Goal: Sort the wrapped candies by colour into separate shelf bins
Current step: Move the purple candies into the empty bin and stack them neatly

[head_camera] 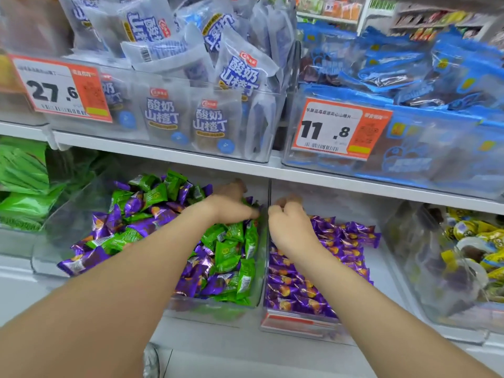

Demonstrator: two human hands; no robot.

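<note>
- The wrapped candies lie in two clear bins under the hands. The mixed bin (pixel 207 309) below the left hand (pixel 231 205) holds green candies (pixel 231 249) jumbled with purple candies (pixel 191 279). The purple bin (pixel 300 330) below the right hand (pixel 289 218) shows only purple wrappers (pixel 300 290).
- The left hand's fingers are down among the wrappers at the back of the mixed pile; whether they have hold of one, I cannot tell.
- The right hand hangs over the purple heap with its fingers curled under. Any candy pinched there is hidden, so I cannot tell.
- The hands are close together, with only the bins' clear walls (pixel 268 241) between them.
- Judged step: picking purple pieces out of the mixed pile and carrying them across. Sorting looks partway, with plenty of purple left among the green.
- The next move calls for a clean pinch on one purple wrapper and a lift over the walls.
- The upper shelf edge (pixel 327 181) just beyond the knuckles limits headroom.
- Beyond the right hand sits a bin of yellow-wrapped sweets (pixel 469 241). Beyond the left hand are green packets (pixel 21 186). Above both hang price tags (pixel 332 129).
</note>
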